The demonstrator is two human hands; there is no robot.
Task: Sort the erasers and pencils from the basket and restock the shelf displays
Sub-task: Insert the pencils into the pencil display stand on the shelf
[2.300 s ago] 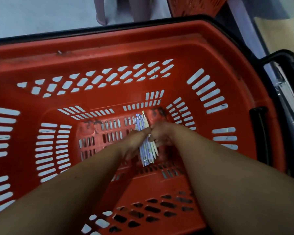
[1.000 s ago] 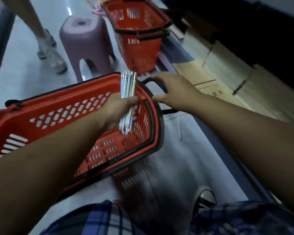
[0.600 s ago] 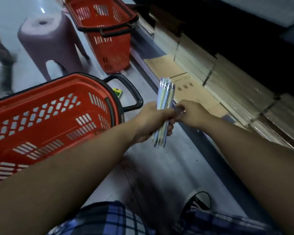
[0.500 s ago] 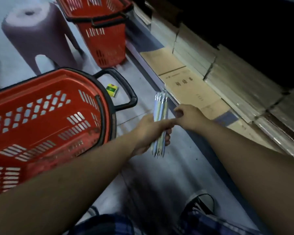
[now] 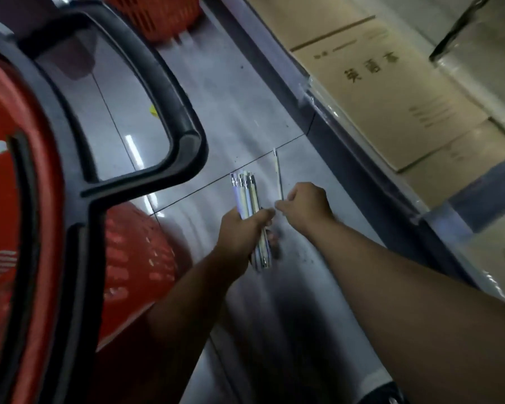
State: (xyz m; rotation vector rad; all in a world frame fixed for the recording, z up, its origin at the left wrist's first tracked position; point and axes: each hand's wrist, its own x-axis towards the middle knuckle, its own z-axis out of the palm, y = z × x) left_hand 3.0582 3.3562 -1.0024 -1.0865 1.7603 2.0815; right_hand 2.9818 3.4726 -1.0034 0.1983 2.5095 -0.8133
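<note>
1. Grey, glossy floor tiles run under your arms, crossed by thin dark grout lines and streaked with pale reflections.
2. Along the right, a low shelf edged in clear plastic carries flat stacks of tan notebooks with dark printed characters on the covers.
3. At the left, your red basket fills the near view, its thick black handle looping out over the floor; the bottom of a second red basket shows at the top edge.
4. Your left hand is closed in a fist around a bundle of pencils — pale blue, white and lilac barrels, held roughly upright above the floor, their ends sticking out both above and below the fist.
5. Your right hand sits just beside the left, knuckles nearly touching it, fingers curled shut and pinching a single pale pencil by its lower end — the rest of it points up and away from you, standing apart from the bundle.
</note>
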